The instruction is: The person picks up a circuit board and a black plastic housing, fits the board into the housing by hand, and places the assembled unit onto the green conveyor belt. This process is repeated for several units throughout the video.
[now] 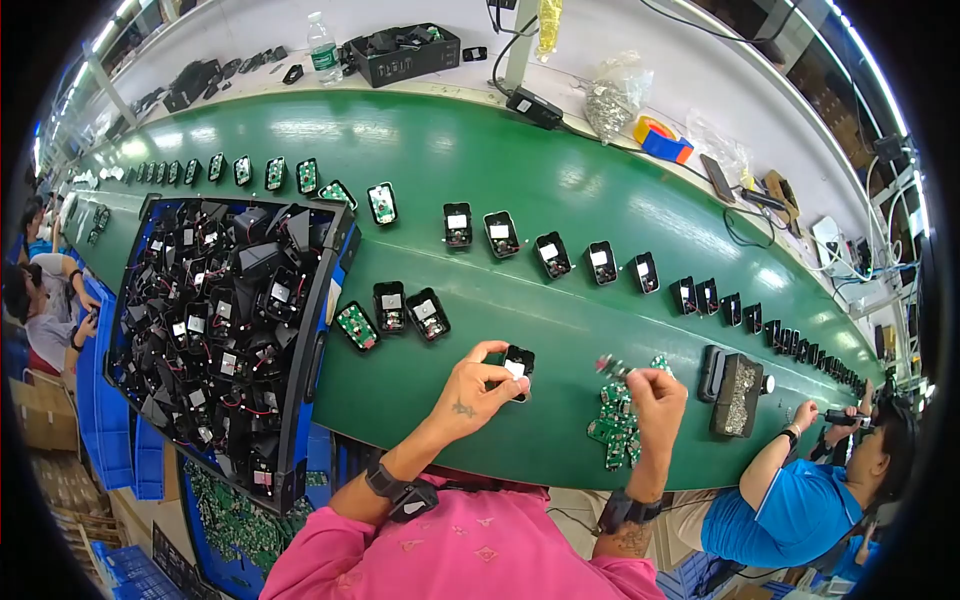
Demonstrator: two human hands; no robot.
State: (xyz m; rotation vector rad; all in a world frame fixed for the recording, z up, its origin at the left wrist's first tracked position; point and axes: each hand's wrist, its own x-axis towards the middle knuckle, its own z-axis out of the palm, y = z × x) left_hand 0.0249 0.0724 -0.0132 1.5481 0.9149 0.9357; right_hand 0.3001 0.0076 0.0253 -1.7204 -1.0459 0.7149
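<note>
My left hand [470, 395] grips a small black plastic housing [519, 358] just above the green bench. A white rectangular piece sits inside it, and my thumb presses near its lower part. In my right hand [657, 405] a small green circuit board [612, 367] is pinched between thumb and fingers, a little blurred. Below that hand lies a loose pile of green circuit boards [612, 428]. Left of my left hand stand two open black housings [391, 307] with white pieces inside, beside one housing fitted with a green board [356, 326].
A large bin [310, 350] heaped with black housings stands at the left. Housings [551, 255] run in a long row across the bench. At the right are a box of small metal parts [738, 395] and a co-worker in blue [790, 515]. Wall shelf behind holds a bottle [322, 48].
</note>
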